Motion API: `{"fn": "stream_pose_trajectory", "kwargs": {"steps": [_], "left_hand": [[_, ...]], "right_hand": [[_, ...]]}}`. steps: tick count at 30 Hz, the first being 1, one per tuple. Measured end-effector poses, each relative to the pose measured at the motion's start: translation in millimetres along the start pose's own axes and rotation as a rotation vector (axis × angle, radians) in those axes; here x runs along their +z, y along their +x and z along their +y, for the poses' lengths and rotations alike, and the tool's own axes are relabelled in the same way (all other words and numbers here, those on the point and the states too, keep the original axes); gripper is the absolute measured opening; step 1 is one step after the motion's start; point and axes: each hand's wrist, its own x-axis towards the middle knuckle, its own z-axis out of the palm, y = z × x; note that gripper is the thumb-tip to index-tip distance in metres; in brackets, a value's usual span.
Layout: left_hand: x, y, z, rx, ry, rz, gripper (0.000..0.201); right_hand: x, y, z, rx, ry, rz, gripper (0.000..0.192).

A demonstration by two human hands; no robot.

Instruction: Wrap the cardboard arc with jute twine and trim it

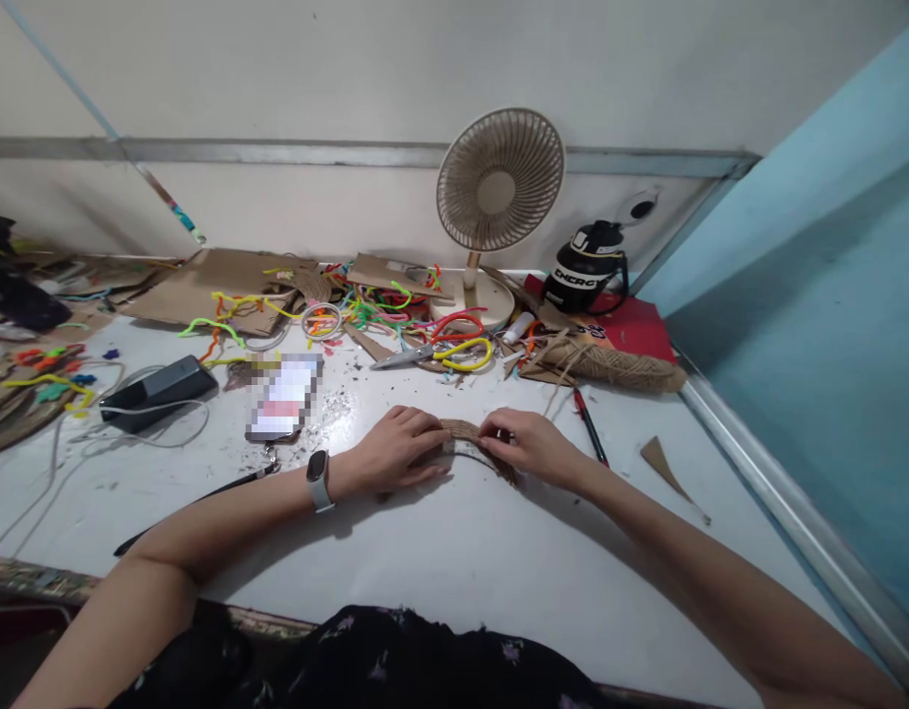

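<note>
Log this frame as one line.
left hand: pressing curved brown corrugated cardboard strip | right hand: gripping strip's other end | surface: white table

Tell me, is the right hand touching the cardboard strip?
Touching: the head view shows the right hand with fingers pressed onto the cardboard strip.

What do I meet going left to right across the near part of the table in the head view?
Black power bank → phone → left hand → cardboard strip → right hand → red pen → cardboard scrap.
</note>
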Motion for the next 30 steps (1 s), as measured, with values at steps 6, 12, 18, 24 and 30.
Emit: {"fn": "stream_pose_trajectory", "kwargs": {"steps": [6, 12, 18, 24, 30], "left_hand": [[0.2, 1.0, 0.6, 0.005, 0.019, 0.008, 0.036], [2.2, 1.8, 0.4, -0.005, 0.042, 0.006, 0.036], [4.1, 0.9, 0.2, -0.005, 0.05, 0.018, 0.037], [2.7, 1.1, 1.0, -0.007, 0.056, -0.008, 0.037], [1.0, 0.4, 1.4, 0.005, 0.054, 0.003, 0.038]], "right_hand": [[0.4, -3.1, -10.5, 0.017, -0.052, 0.007, 0.011], [1.6, -3.9, -13.7, 0.036, -0.107, -0.001, 0.013], [2.4, -3.6, -14.0, 0.041, -0.123, -0.007, 0.015], [2.2, -3.6, -15.3, 0.064, -0.118, -0.017, 0.014], [1.4, -3.4, -16.0, 0.074, -0.104, -0.024, 0.014]]}}
